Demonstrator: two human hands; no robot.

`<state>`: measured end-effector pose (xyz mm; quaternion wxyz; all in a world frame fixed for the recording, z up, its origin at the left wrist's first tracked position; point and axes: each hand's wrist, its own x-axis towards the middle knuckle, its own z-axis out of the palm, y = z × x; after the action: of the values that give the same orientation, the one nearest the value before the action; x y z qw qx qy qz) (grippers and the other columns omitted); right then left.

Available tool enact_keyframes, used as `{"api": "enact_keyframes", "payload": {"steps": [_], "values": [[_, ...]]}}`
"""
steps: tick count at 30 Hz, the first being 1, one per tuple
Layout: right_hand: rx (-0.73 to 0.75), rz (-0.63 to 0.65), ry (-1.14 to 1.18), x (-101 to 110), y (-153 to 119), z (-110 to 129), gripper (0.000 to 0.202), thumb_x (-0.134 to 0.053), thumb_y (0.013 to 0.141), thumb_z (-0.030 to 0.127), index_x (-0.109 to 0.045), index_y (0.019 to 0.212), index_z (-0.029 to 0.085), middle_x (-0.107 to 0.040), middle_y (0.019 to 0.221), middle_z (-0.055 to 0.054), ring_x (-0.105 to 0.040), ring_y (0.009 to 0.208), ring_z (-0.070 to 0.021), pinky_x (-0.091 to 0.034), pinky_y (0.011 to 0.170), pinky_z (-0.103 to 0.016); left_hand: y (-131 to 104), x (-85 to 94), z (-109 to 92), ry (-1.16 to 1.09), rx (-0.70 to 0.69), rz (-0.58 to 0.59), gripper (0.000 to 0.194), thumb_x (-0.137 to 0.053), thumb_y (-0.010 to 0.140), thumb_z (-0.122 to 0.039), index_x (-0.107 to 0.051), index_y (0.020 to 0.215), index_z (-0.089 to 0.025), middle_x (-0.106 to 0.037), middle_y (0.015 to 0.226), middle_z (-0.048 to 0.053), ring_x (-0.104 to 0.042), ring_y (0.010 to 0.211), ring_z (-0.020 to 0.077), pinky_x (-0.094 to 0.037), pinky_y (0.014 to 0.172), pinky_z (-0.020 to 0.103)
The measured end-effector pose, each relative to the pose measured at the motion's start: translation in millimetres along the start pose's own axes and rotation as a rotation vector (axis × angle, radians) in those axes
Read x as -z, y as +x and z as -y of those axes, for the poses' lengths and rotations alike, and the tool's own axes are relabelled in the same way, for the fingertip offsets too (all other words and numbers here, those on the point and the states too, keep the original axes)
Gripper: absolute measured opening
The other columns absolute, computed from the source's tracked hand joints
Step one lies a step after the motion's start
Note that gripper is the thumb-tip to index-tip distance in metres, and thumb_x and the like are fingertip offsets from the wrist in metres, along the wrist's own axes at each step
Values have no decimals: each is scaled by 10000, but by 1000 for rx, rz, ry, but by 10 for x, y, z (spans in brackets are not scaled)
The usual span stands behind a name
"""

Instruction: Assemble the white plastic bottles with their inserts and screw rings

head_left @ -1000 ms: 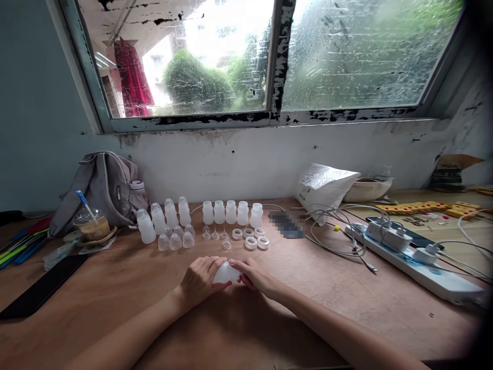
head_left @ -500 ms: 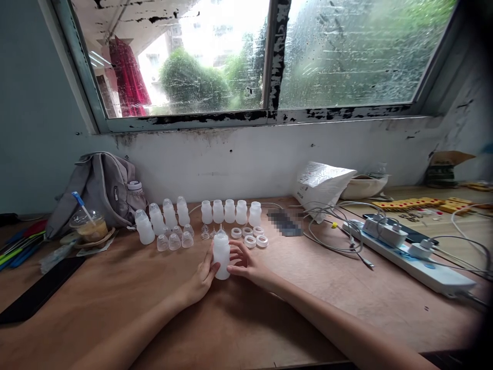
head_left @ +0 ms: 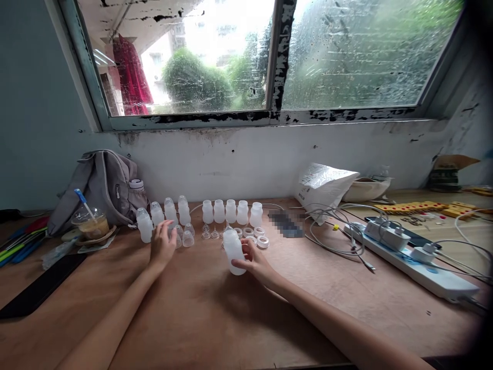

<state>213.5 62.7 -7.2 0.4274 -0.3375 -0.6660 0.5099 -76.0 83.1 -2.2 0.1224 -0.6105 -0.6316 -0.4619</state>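
Note:
My right hand (head_left: 259,264) holds a frosted white bottle (head_left: 234,254) with a clear nipple on top, tilted slightly left. My left hand (head_left: 162,245) is at the clear dome caps (head_left: 188,236), fingers apart and partly covering them; whether it touches one is unclear. Behind it stand several capped bottles (head_left: 144,226). A row of open bottles (head_left: 230,211) stands at the back. Clear nipples (head_left: 206,232) lie in front of that row, and white rings (head_left: 262,241) lie behind my right hand.
At left are a grey backpack (head_left: 103,190), a drink cup (head_left: 91,226), coloured pens (head_left: 23,246) and a black flat object (head_left: 42,282). Toward the right are a silver-white bag (head_left: 323,187), tangled cables (head_left: 335,244) and a power strip (head_left: 435,272).
My left hand has let go of the bottle and moved left to the dome caps. My right hand still holds the bottle, which has shifted slightly right and now tilts.

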Motion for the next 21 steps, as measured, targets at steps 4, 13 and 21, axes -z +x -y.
{"api": "enact_keyframes", "payload": {"steps": [4, 13, 21], "values": [[-9, -55, -20, 37, 0, 50, 314, -596, 709, 359, -486, 967, 218, -538, 966, -29, -514, 863, -190, -417, 679, -287, 98, -27, 426, -34, 368, 47, 280, -503, 715, -321, -549, 931, -149, -574, 974, 125, -538, 920, 270, -418, 812, 403], [-16, -67, -52, 20, -2, 46, 311, -592, 711, 402, -465, 940, 235, -544, 921, -26, -526, 795, -188, -424, 610, -274, 66, -27, 233, -241, 355, -63, 370, -295, 831, -447, -513, 954, -174, -602, 941, 75, -581, 760, 174, -473, 670, 274], [61, -44, -185, 23, -28, 97, 288, -577, 721, 410, -535, 946, 234, -554, 932, -22, -522, 848, -200, -417, 732, -318, -274, -98, -499, -826, 219, 274, 401, -412, 802, -501, -590, 920, -162, -577, 1007, 65, -573, 722, 129, -511, 612, 234]]}}
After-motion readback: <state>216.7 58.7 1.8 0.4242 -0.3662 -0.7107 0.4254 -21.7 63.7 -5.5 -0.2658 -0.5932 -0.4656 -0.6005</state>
